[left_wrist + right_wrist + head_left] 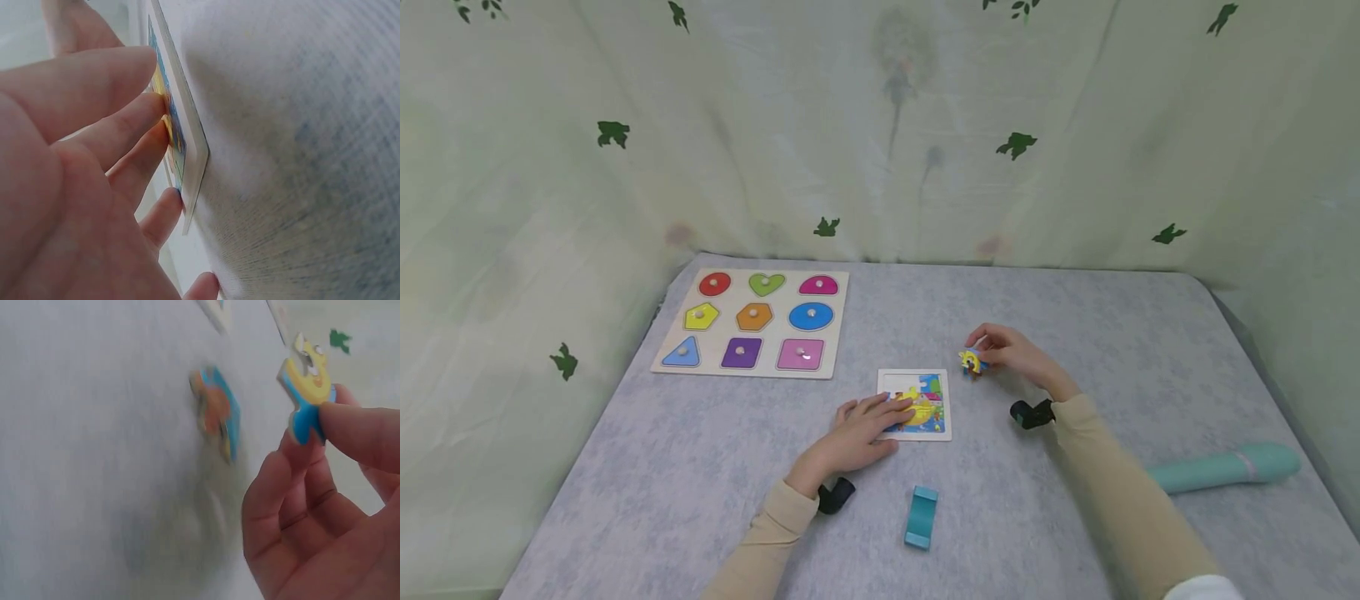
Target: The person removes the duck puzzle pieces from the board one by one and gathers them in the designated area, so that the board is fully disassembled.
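Observation:
Fingers of my left hand (859, 435) lie spread and fairly straight over a small jigsaw puzzle (934, 421) in a white frame, touching its picture. In the left wrist view the fingertips rest on the puzzle's face, beside its pale edge (197, 140). To the right of the frame, my right hand (1018, 357) pinches a yellow and blue puzzle piece (306, 384) between thumb and fingers, raised above the table. A second puzzle piece (217, 412), brown and blue, lies on the table close to it. At the puzzle's upper left, a pale gap shows the bare backing.
A board of coloured knobbed shapes (842, 325) lies at the back left. Nearer the front is a small teal holder (921, 518). A mint-green cylindrical object (1213, 470) lies at the right, partly behind my right forearm. A patterned curtain (925, 125) hangs behind the table.

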`<act>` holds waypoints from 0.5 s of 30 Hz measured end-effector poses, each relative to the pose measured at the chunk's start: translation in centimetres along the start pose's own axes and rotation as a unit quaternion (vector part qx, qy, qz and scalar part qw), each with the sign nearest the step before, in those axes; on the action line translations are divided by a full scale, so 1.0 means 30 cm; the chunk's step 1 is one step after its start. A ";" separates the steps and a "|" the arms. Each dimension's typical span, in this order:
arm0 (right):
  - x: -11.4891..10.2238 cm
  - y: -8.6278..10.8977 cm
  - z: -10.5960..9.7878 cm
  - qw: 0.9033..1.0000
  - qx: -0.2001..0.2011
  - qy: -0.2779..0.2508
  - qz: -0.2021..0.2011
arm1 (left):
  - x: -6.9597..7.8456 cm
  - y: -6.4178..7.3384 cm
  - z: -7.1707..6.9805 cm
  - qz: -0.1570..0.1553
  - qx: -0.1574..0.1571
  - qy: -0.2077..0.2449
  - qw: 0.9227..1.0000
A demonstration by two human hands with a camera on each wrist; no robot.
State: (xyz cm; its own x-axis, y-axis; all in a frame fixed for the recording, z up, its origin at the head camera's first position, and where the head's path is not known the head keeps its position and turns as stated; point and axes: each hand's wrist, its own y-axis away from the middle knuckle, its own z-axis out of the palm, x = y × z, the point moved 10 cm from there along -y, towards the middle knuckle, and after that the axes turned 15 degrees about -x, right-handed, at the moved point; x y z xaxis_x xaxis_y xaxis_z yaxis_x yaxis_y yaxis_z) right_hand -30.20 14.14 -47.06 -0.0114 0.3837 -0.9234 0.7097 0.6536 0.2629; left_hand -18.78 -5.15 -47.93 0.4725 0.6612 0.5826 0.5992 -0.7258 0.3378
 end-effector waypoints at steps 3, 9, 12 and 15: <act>0.019 0.037 -0.049 0.999 0.013 0.026 0.015 | 0.002 0.002 -0.002 0.002 0.004 0.001 1.000; 0.067 0.068 -0.086 0.996 0.005 0.073 0.049 | 0.007 0.005 -0.005 0.005 0.007 0.007 1.000; 0.073 0.063 -0.081 0.995 -0.004 0.093 0.048 | 0.011 0.008 -0.006 0.007 0.008 0.011 1.000; 0.070 0.056 -0.071 0.991 -0.005 0.120 0.053 | 0.011 0.008 -0.004 0.008 0.008 0.012 1.000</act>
State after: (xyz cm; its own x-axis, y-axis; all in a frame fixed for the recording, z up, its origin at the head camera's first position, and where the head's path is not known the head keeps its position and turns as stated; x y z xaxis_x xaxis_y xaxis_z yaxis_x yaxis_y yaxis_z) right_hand -30.54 17.43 -47.94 -0.1060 0.5940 -0.7975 0.7093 0.6073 0.3580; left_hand -18.57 -5.12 -47.58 0.4665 0.6441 0.6063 0.6011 -0.7336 0.3169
